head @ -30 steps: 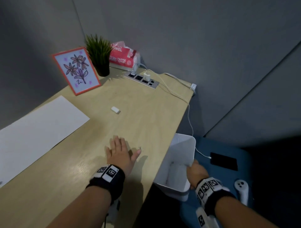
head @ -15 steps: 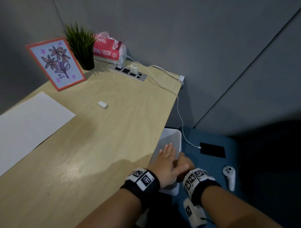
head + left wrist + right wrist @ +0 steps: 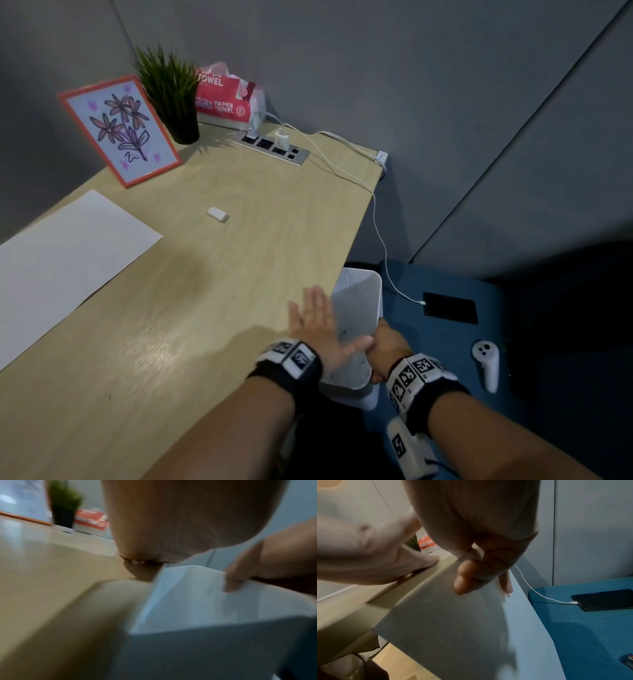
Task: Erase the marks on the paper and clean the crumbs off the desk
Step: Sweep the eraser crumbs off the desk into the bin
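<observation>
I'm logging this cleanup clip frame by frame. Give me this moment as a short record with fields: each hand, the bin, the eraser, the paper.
left hand: flat, fingers straight, at the desk's right edge beside the bin
right hand: grips the bin's rim, holding it against the desk edge
white bin: tilted, mouth toward the desk, dark specks inside
eraser: lying loose mid-desk, untouched
paper: flat on the desk's left side, no marks visible

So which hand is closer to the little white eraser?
Left. The left hand lies flat at the desk edge, nearer the eraser; the right hand grips the white bin beyond the desk.
</observation>
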Available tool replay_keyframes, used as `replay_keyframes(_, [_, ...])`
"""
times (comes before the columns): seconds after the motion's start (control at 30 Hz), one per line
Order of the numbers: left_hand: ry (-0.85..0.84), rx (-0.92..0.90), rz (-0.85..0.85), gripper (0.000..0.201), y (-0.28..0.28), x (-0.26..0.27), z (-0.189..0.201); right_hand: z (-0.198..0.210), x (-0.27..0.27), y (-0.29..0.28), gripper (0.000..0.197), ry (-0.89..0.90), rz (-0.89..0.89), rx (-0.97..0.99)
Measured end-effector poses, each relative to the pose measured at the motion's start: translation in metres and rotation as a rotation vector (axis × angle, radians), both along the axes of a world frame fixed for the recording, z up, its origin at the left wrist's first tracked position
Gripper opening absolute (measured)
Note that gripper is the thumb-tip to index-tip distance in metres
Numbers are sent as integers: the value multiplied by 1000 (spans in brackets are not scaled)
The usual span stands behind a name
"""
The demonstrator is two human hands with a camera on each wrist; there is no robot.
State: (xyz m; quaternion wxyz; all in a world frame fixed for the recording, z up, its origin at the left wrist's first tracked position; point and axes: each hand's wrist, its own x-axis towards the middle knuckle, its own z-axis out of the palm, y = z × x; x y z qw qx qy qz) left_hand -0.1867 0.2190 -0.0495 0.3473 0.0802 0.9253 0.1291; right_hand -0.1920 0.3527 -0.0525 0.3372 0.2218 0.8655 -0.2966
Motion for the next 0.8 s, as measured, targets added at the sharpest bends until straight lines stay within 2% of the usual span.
replay_keyframes(0.07, [-81, 178, -90, 129, 24, 9, 6, -2, -3, 4, 32, -6, 38, 18])
replay_keyframes(0.13, [-125, 348, -44, 116, 30, 15, 13, -6, -5, 8, 39, -1, 61, 45])
replay_keyframes(0.17, [-77, 369, 17, 115, 25, 14, 18, -7, -4, 10, 38, 3, 56, 37])
replay_keyframes(0.23, [76, 294, 152, 122, 2, 9, 24, -7, -3, 12, 30, 15, 28, 5])
replay_keyframes(0.3, [130, 108, 295, 118, -28, 4, 26, -6, -2, 13, 28, 19, 46, 6])
replay_keyframes(0.37, [37, -109, 422, 119, -53, 6, 28, -4, -1, 13, 30, 31, 69, 12])
replay_keyframes(0.43, [-109, -181, 473, 121, -55, 16, 26, -3, 0, 13, 31, 37, 70, 2])
replay_keyframes(0.5, [-126, -98, 426, 121, -36, 27, 19, -4, 2, 12, 30, 22, 60, -19])
replay_keyframes(0.63, [-110, 242, 112, 131, 16, 34, 7, -12, 0, 14, 34, 7, 58, -23])
replay_keyframes(0.73, [-175, 486, 65, 91, 33, 35, 21, -20, -3, 19, 37, 15, 115, 5])
replay_keyframes(0.77, [-119, 514, 101, 87, 30, 31, 27, -22, -2, 21, 37, 12, 109, -7])
replay_keyframes(0.8, [-21, 496, 149, 92, 23, 25, 29, -23, -1, 22, 34, 16, 75, -44])
